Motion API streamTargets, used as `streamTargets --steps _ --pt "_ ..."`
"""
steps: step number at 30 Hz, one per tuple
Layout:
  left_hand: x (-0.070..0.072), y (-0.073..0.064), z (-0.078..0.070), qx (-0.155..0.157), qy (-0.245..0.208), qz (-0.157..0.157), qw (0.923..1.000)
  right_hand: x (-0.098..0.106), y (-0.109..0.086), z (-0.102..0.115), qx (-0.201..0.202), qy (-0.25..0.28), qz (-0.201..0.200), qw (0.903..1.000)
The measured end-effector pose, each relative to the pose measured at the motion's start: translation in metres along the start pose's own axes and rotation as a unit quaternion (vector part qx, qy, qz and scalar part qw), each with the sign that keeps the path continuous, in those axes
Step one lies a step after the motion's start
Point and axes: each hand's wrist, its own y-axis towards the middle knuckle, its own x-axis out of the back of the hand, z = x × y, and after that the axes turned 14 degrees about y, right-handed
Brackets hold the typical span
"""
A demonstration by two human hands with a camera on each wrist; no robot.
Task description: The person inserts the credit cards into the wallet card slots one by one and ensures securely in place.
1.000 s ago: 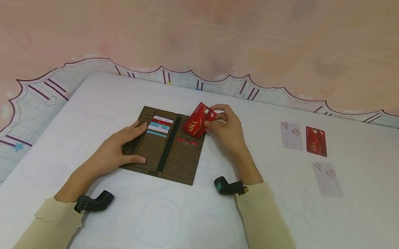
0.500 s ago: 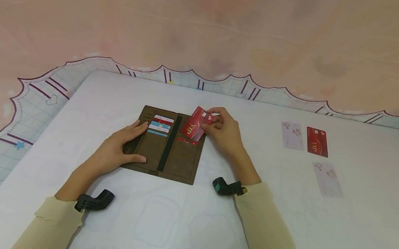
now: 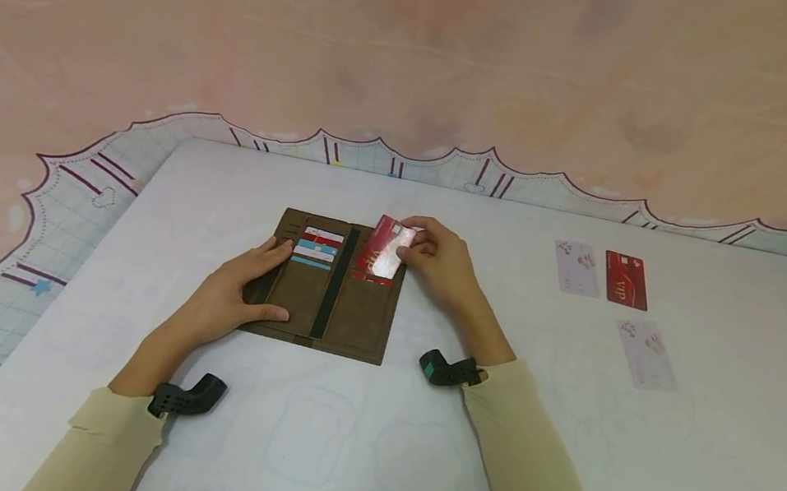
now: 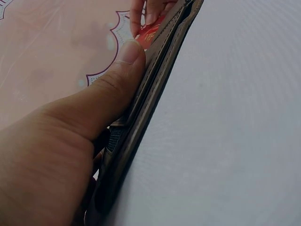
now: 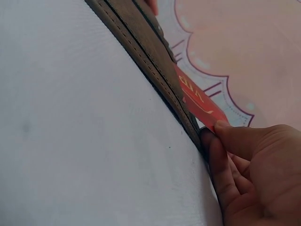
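Note:
A brown wallet [image 3: 362, 324] lies unfolded on the white table. My left hand [image 3: 223, 294] rests on its left side, thumb and fingers extended over the panel; in the left wrist view the thumb [image 4: 113, 82] presses near the stitched edge. Between thumb and fingers, my right hand [image 3: 443, 264] pinches a red VIP card [image 3: 382, 244] by its right side. The card is over the upper right panel, its lower edge close to the slots; whether it is inside a slot I cannot tell. In the right wrist view the card [image 5: 200, 101] slants against the wallet [image 5: 150, 56].
Several cards show in the left panel's slots [image 3: 314, 247], and a red card's edge [image 3: 372, 279] shows in the right panel. To the right lie another red VIP card [image 3: 625, 280] and two pale cards [image 3: 577, 268] on the table [image 3: 483, 473].
My right hand has brought the red card slightly down toward the right panel's slots and turned it more upright; glare now covers part of it. My left hand stays on the wallet.

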Motion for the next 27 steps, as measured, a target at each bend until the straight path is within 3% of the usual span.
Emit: streamTargets --steps 8,27 --pt "0.0009 -0.0003 -0.0009 -0.001 -0.004 0.003 1.0000 -0.0032 -0.0010 0.0036 -0.004 -0.040 0.020 0.9990" --pt "0.0009 -0.0002 0.0005 -0.003 -0.004 0.000 1.0000 -0.0035 -0.0004 0.0024 0.005 -0.042 0.052 0.9977"
